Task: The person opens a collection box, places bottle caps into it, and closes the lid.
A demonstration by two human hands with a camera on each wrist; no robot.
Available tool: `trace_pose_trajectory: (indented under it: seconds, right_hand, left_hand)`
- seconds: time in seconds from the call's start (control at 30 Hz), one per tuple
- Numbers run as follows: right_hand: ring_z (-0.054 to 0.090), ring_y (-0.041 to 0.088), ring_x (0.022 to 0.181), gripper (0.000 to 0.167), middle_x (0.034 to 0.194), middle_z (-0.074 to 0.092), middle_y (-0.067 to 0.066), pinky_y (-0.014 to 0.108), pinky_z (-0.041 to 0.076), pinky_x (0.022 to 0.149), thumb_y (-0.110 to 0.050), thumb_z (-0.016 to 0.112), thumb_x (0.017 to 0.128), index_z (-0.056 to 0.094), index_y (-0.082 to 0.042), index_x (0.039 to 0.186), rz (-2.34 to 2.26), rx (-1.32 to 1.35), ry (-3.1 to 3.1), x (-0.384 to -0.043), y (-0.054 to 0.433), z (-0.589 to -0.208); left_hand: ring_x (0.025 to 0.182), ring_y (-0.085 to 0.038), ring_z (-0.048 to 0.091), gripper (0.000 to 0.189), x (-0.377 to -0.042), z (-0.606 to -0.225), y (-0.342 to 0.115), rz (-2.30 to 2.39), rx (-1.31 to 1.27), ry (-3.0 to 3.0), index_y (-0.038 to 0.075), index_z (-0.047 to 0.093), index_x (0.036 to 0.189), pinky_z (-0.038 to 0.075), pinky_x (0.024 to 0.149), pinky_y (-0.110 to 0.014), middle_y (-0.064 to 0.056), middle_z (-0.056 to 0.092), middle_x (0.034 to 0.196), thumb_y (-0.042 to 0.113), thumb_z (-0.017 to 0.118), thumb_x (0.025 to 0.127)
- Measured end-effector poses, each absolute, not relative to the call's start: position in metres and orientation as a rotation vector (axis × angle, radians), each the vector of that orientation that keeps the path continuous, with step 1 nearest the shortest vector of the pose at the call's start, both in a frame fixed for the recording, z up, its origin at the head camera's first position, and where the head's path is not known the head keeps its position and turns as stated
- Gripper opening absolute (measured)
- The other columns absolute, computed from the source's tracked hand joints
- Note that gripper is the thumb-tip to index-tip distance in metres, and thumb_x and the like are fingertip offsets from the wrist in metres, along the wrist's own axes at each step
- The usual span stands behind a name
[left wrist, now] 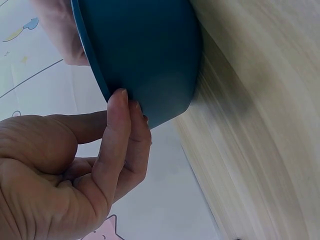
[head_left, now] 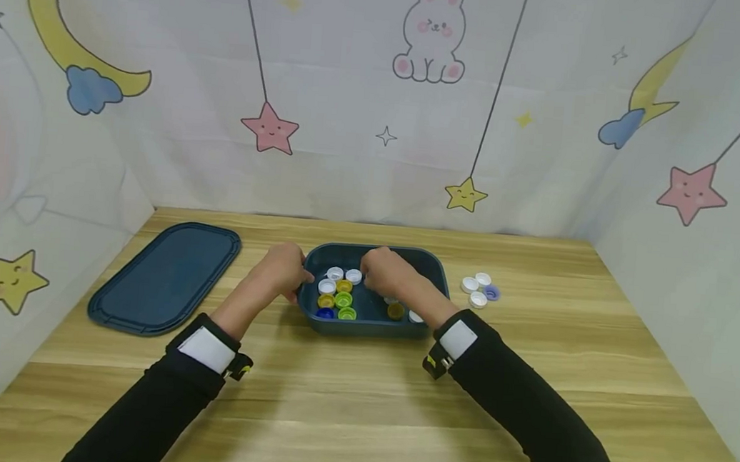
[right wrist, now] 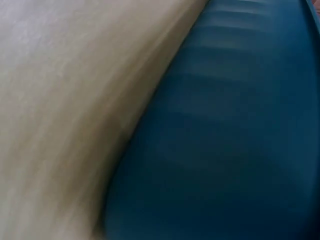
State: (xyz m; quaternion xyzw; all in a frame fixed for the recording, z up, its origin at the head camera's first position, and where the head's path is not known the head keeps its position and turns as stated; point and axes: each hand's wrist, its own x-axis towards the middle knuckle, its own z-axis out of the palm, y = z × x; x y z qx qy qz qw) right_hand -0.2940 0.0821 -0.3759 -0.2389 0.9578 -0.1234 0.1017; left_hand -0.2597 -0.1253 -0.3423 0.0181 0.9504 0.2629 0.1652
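Observation:
A dark blue plastic box (head_left: 344,326) stands on the table with several bottle caps inside. White, yellow, green and blue caps, among them a green cap (head_left: 343,300), are grouped in its left half. Fingers and thumb of my left hand (head_left: 282,268) pinch the box's left rim; the left wrist view shows this grip on the box wall (left wrist: 145,55). Over the middle of the box, my right hand (head_left: 388,271) reaches down beside a white cap (head_left: 354,277). Its fingertips are hidden, and the right wrist view shows only the box's outer wall (right wrist: 215,140) and the table.
A flat dark blue lid (head_left: 167,278) lies at the left of the wooden table (head_left: 345,408). Right of the box, white caps (head_left: 477,300) and a pale purple cap (head_left: 492,292) lie close together. Printed cloth (head_left: 356,65) walls in the back and sides.

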Motion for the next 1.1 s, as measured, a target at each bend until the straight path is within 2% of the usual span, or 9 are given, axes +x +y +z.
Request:
trace_pose_trajectory:
  seconds: [0.1,0.2,0.3,0.37,0.47,0.57,0.67,0.9,1.1]
  right_hand:
    - [0.054,0.014,0.067,0.021,0.098,0.071,0.007,0.026,0.047,0.065,0.0,0.058,0.099,0.079,-0.003,0.104,-0.357,-0.705,2.846,-0.296,0.081,-0.379]
    - [0.045,0.012,0.057,0.022,0.074,0.056,0.001,0.024,0.036,0.055,-0.002,0.061,0.099,0.074,-0.005,0.082,-0.351,-0.689,2.855,-0.298,0.081,-0.382]
    - [0.042,0.011,0.053,0.03,0.064,0.045,-0.001,0.024,0.032,0.052,-0.006,0.063,0.1,0.066,-0.007,0.071,-0.347,-0.675,2.856,-0.298,0.081,-0.383]
    - [0.045,0.013,0.055,0.028,0.064,0.049,0.0,0.025,0.035,0.054,-0.009,0.065,0.1,0.067,-0.007,0.072,-0.341,-0.681,2.866,-0.297,0.082,-0.382]
    - [0.061,0.016,0.074,0.016,0.087,0.07,0.005,0.029,0.052,0.067,-0.015,0.067,0.101,0.077,-0.004,0.095,-0.31,-0.713,2.907,-0.293,0.085,-0.381]
    - [0.071,0.021,0.1,0.03,0.122,0.074,0.011,0.037,0.06,0.09,-0.021,0.067,0.102,0.072,-0.004,0.126,-0.296,-0.754,2.935,-0.287,0.092,-0.374]
    - [0.07,0.028,0.116,0.041,0.136,0.069,0.014,0.043,0.058,0.1,-0.024,0.068,0.102,0.065,-0.004,0.138,-0.323,-0.777,2.934,-0.28,0.103,-0.362]
    - [0.057,0.034,0.138,0.048,0.147,0.061,0.016,0.048,0.047,0.117,-0.025,0.068,0.102,0.06,-0.002,0.143,-0.396,-0.788,2.926,-0.266,0.134,-0.328]
    - [0.028,0.046,0.155,0.067,0.165,0.035,0.024,0.06,0.028,0.126,-0.035,0.069,0.101,0.045,-0.005,0.156,-0.373,-0.72,2.937,-0.247,0.163,-0.305]
  left_hand:
    - [0.05,-0.01,0.067,0.025,-0.259,-0.342,-0.126,0.741,0.055,2.706,-0.011,0.068,0.111,0.065,0.067,-0.032,-0.01,0.063,0.07,0.011,0.069,0.1]
    - [0.05,-0.011,0.067,0.025,-0.259,-0.341,-0.125,0.727,0.057,2.714,-0.011,0.068,0.112,0.064,0.067,-0.031,-0.01,0.063,0.071,0.011,0.068,0.1]
    - [0.051,-0.011,0.068,0.026,-0.259,-0.341,-0.125,0.72,0.062,2.718,-0.012,0.067,0.113,0.064,0.065,-0.03,-0.011,0.063,0.072,0.011,0.068,0.101]
    - [0.051,-0.011,0.068,0.026,-0.26,-0.341,-0.125,0.722,0.063,2.717,-0.012,0.067,0.114,0.064,0.064,-0.029,-0.011,0.063,0.072,0.011,0.068,0.1]
    - [0.051,-0.011,0.068,0.027,-0.26,-0.342,-0.125,0.726,0.065,2.715,-0.012,0.067,0.114,0.064,0.063,-0.029,-0.012,0.063,0.072,0.011,0.068,0.1]
    - [0.051,-0.012,0.069,0.028,-0.26,-0.342,-0.124,0.744,0.039,2.702,-0.012,0.067,0.117,0.062,0.06,-0.026,-0.013,0.064,0.074,0.01,0.068,0.1]
    - [0.054,-0.014,0.071,0.03,-0.261,-0.341,-0.124,0.754,0.029,2.69,-0.013,0.066,0.121,0.063,0.062,-0.027,-0.014,0.065,0.075,0.01,0.067,0.101]
    - [0.054,-0.012,0.07,0.031,-0.26,-0.341,-0.125,0.749,0.039,2.697,-0.013,0.067,0.12,0.063,0.062,-0.028,-0.013,0.064,0.074,0.01,0.068,0.1]
    - [0.055,-0.013,0.07,0.031,-0.26,-0.34,-0.125,0.75,0.044,2.694,-0.013,0.066,0.121,0.064,0.064,-0.029,-0.013,0.064,0.074,0.01,0.068,0.1]
